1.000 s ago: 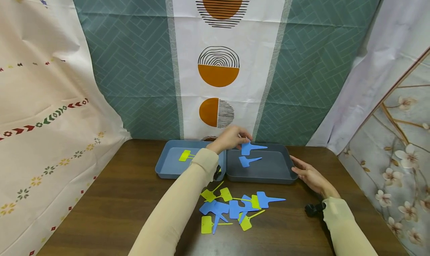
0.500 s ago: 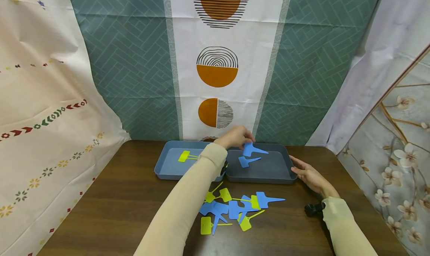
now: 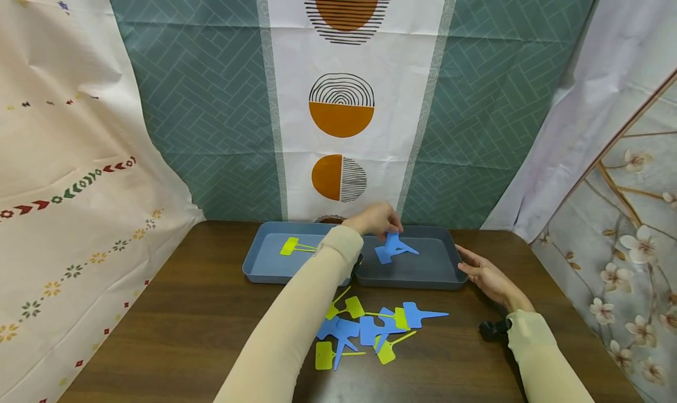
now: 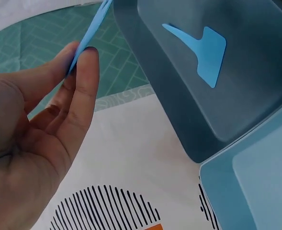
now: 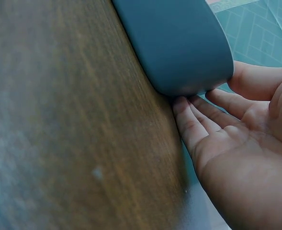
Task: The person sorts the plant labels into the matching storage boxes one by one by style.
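Observation:
My left hand [image 3: 376, 220] is over the dark grey tray [image 3: 439, 274], pinching a blue T-shaped plant label [image 4: 89, 36] between thumb and finger. Beneath it, a second blue plant label [image 4: 211, 55] lies on the tray floor; the two overlap in the head view. At the tray's right end is my right hand [image 3: 492, 278], its fingertips and thumb touching the outer wall and rim with the fingers fairly straight. In front of the trays, blue plant labels [image 3: 418, 315] and yellow plant labels [image 3: 324, 356] lie in a loose, overlapping pile.
A lighter blue tray [image 3: 267, 268] stands against the dark one on its left, with yellow plant labels [image 3: 289, 246] in it. Both trays sit near the back edge of the brown wooden table [image 3: 174, 309]. A patterned curtain [image 3: 227, 127] hangs close behind.
My left hand has moved slightly right and lowered the blue plant label toward the one in the dark tray. My right hand stays at the tray's end.

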The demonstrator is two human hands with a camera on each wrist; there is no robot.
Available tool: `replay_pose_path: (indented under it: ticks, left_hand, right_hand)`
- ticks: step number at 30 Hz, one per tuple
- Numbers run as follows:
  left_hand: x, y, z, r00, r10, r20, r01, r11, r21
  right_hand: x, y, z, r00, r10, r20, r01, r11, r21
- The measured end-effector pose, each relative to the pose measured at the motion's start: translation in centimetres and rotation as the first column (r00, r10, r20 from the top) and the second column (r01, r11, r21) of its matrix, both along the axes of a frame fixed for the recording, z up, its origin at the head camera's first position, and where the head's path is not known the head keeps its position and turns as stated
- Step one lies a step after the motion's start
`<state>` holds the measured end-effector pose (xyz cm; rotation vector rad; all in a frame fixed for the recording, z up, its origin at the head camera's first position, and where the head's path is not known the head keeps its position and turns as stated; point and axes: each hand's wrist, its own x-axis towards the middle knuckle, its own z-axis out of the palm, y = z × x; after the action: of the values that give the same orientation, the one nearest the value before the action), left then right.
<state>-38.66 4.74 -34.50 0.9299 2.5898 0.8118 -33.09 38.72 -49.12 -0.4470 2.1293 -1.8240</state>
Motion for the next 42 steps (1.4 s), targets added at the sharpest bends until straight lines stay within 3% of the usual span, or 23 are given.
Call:
replay_pose_path:
  ticks: [8, 19, 27, 37, 42]
  left_hand:
    - [0.1, 0.4, -0.4, 0.999, -0.01, 0.051, 0.011, 1.0, -0.028]
    - [-0.2, 0.7, -1.3, 0.999, 0.005, 0.044, -0.002, 0.997, -0.077]
    - [0.2, 0.6, -1.7, 1.0, 0.008, 0.021, -0.006, 0.993, -0.119]
    - [0.3, -0.3, -2.1, 0.997, 0.047, 0.064, -0.041, 0.995, -0.094]
    - [0.2, -0.6, -1.8, 0.998, 0.031, 0.061, -0.026, 0.996, -0.089]
  right_hand:
    - [0.0, 0.1, 0.0, 1.0, 0.003, -0.005, -0.003, 1.0, -0.001]
    - [0.0, 0.2, 0.0, 1.0, 0.006, -0.005, -0.006, 1.0, 0.003]
    - [0.0, 0.1, 0.0, 1.0, 0.004, -0.003, -0.004, 1.0, 0.0]
    - [0.1, -0.2, 0.3, 1.0, 0.0, 0.002, 0.0, 1.0, -0.007]
    - [0.2, -0.3, 0.4, 1.0, 0.006, 0.002, -0.006, 1.0, -0.012]
